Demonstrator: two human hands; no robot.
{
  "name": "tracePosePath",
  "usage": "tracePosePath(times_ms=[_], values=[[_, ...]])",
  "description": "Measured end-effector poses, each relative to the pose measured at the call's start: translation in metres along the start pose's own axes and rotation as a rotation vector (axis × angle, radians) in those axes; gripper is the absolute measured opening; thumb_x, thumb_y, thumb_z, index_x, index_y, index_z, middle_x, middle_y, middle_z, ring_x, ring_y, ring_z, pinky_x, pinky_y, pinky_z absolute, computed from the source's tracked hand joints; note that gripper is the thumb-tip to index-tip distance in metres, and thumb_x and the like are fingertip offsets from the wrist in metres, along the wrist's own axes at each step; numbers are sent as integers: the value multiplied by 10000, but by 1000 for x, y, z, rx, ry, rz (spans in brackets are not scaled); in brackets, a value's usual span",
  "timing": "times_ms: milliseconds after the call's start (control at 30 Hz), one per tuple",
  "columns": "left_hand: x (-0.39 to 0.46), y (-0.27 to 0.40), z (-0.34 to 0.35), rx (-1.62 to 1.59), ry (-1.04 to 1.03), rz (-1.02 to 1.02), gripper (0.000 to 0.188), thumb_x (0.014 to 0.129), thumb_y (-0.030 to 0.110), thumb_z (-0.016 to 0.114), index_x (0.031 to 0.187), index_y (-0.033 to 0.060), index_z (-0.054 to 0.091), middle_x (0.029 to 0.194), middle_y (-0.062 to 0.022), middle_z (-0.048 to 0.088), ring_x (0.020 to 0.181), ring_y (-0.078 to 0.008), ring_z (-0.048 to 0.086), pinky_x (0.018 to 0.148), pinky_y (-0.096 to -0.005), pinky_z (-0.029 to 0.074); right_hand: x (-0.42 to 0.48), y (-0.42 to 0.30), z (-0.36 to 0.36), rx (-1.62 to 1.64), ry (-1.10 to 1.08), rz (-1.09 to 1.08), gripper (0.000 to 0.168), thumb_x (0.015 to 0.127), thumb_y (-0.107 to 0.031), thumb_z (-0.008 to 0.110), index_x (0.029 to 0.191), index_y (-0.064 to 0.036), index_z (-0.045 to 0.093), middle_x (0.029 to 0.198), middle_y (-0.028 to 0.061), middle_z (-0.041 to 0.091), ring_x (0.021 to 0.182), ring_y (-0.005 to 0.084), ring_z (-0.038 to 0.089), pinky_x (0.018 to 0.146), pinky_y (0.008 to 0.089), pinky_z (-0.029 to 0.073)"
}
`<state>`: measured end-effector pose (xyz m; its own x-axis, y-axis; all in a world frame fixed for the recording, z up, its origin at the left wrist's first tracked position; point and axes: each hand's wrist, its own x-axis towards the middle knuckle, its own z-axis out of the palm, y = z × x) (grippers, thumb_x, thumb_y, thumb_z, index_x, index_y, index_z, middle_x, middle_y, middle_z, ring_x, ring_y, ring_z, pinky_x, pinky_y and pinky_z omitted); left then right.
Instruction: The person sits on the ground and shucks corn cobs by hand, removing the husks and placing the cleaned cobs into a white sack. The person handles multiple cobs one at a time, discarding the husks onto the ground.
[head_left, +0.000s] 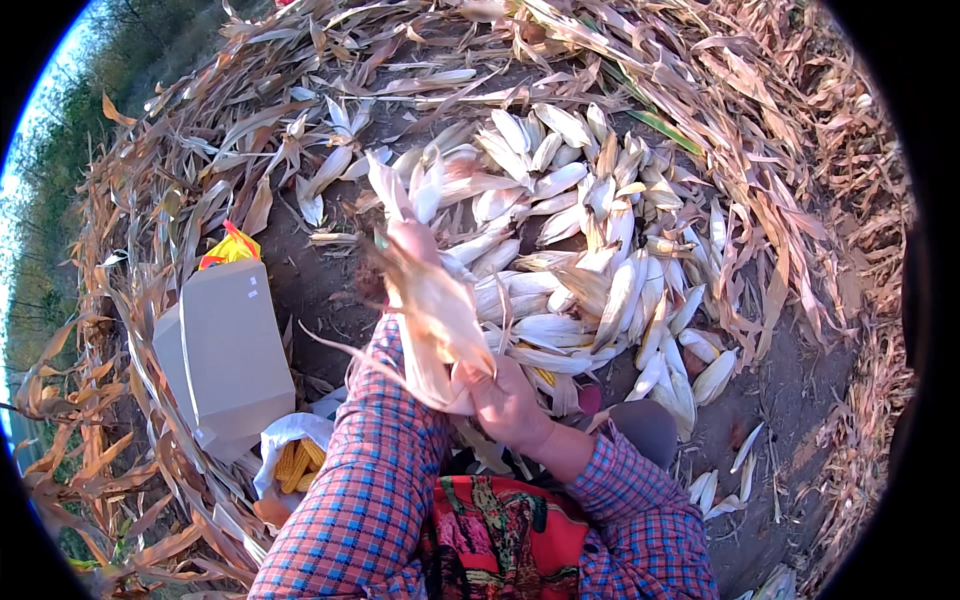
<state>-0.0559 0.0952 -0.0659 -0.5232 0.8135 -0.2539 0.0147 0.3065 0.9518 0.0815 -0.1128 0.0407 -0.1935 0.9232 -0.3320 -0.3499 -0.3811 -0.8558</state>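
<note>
A corn ear in dry, pale husk (435, 311) is held between my hands, its husk partly loose. My left hand (411, 244) is at the far end of it, mostly covered by the husk and blurred. The fingers of my right hand (502, 401) pinch the husk at the near end. Just beyond and to the right lies a heap of unhusked corn ears (559, 292), with yellow kernels showing on a few. At the left, a white woven sack (268, 450) holds husked yellow corn cobs (298, 463).
A cardboard box (236, 345) stands at the left with a yellow and red plastic bag (232, 246) behind it. Dry corn stalks and leaves (750, 142) ring the bare soil. A few loose husks (716, 491) lie at the lower right.
</note>
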Motion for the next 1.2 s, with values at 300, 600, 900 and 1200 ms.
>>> tracePosePath(times_ms=[300, 600, 900, 1200], values=[[-30, 80, -41, -849, -647, -257, 281, 1021, 310, 359, 1028, 53, 474, 675, -34, 460, 568, -167, 447, 586, -351, 421, 9, -67, -53, 285, -43, -214, 369, 847, -253, 710, 1108, -58, 537, 808, -26, 498, 673, 75, 443, 728, 292, 425], [-97, 88, -29, -484, -869, -276, 411, 977, 294, 479, 1247, -16, 476, 1065, -137, 632, 952, -240, 638, 824, -373, 520, 42, -56, -66, -138, 160, -172, 412, 856, -343, 700, 1089, -24, 581, 752, -12, 532, 612, 64, 470, 568, 229, 426], [-113, 78, -16, -575, -999, -309, 515, 956, 345, 529, 1329, 6, 421, 1252, -130, 540, 1138, -232, 535, 997, -372, 416, 76, -32, -49, -236, 78, -343, 722, 730, -166, 807, 1330, -38, 425, 1124, 30, 571, 985, 103, 544, 809, 276, 472], [-119, 64, -16, -629, -1119, -113, 695, 930, 503, 515, 1420, 45, 331, 1364, -134, 463, 1274, -248, 430, 1069, -366, 306, 66, -58, -63, -108, 210, -162, 398, 814, -202, 682, 1138, 3, 575, 956, 62, 634, 845, 117, 596, 771, 277, 477]])
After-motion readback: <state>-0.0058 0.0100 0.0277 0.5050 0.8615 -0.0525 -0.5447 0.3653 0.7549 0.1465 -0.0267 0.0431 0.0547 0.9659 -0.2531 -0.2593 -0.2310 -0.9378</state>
